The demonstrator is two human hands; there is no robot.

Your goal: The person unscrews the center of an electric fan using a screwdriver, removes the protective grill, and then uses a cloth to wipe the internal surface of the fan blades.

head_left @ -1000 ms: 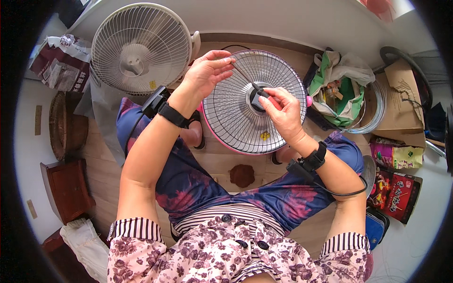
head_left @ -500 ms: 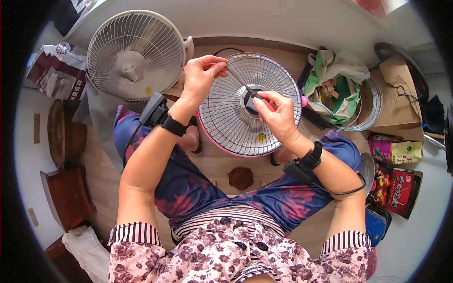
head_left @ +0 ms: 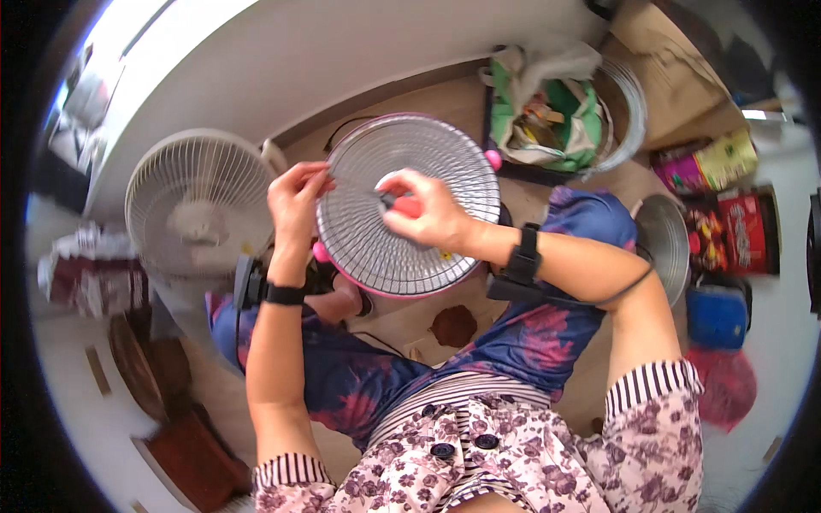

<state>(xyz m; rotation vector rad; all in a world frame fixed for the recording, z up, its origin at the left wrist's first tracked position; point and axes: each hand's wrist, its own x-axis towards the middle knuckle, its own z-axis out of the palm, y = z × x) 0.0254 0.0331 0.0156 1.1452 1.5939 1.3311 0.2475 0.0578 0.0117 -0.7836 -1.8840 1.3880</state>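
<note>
A round heater (head_left: 428,272) with a wire grille, a silvery dish and a pink rim stands in front of me between my knees. Above the left part of its grille, my left hand (head_left: 299,201) is closed in a pinch at the fingertips; what it holds is too thin and blurred to make out. My right hand (head_left: 428,214), over the middle of the grille, is closed round a small dark object (head_left: 386,200) that points toward my left hand. A reddish patch shows by its fingers, smeared by motion. A faint thin line seems to run between the two hands.
A white fan (head_left: 201,205) stands left of the heater. Behind and right are a green-and-white bag (head_left: 556,128) of odds and ends, a coil of wire (head_left: 631,128) and a cardboard box (head_left: 671,73). A metal basin (head_left: 663,244) and colourful packages (head_left: 705,162) lie at the right.
The view has swung, so the heater and fan sit further left and the fan lower. My right hand has turned over its dark object and come closer to my left hand, which still pinches.
</note>
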